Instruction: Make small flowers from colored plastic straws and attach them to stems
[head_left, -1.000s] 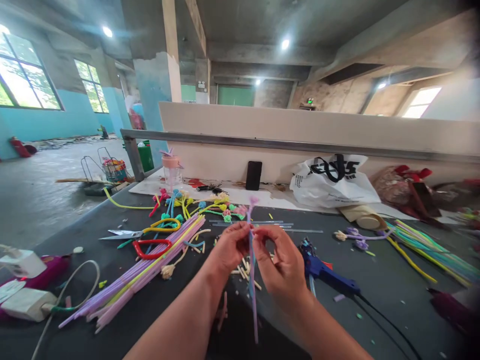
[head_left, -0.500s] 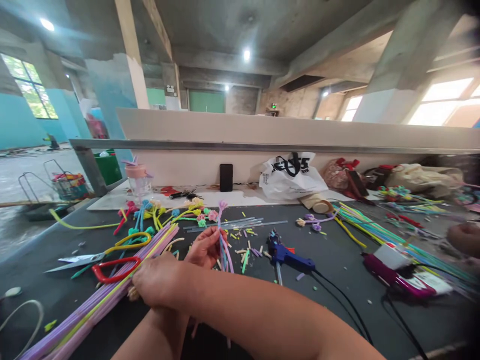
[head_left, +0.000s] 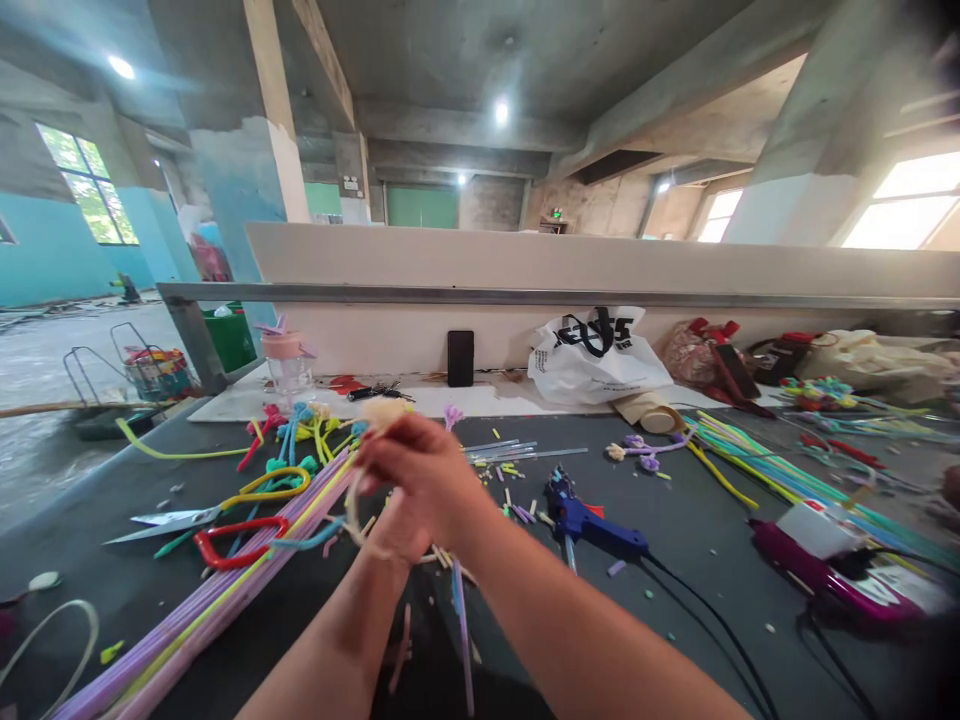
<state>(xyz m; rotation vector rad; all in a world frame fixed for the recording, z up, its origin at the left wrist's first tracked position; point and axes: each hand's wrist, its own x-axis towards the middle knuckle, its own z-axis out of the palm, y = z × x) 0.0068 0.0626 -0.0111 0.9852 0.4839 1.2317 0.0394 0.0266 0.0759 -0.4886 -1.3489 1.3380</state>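
My right hand (head_left: 431,475) is closed around a cream pipe-cleaner flower (head_left: 382,412), whose pale stem curves down on its left. Behind it and partly covered, my left hand (head_left: 397,530) grips a purple pipe-cleaner flower (head_left: 453,415); its purple and blue stems (head_left: 461,615) hang below the wrists. Left of the hands lies a bundle of purple, pink and yellow pipe cleaners (head_left: 202,610). Scissors (head_left: 244,515) with one yellow and one red handle rest partly on that bundle. Small coloured cuttings (head_left: 525,512) are scattered to the right.
A blue glue gun (head_left: 596,525) with a black cord lies right of the hands. Farther right are a purple device (head_left: 825,570) and green and yellow pipe cleaners (head_left: 757,455). Along the back stand a pink-lidded cup (head_left: 289,365), a phone (head_left: 460,358) and a white bag (head_left: 592,360).
My right hand has moved from the bundle at the left to beside my left hand, bringing the cream pipe-cleaner flower. My left hand keeps the purple flower, and the view has shifted slightly.
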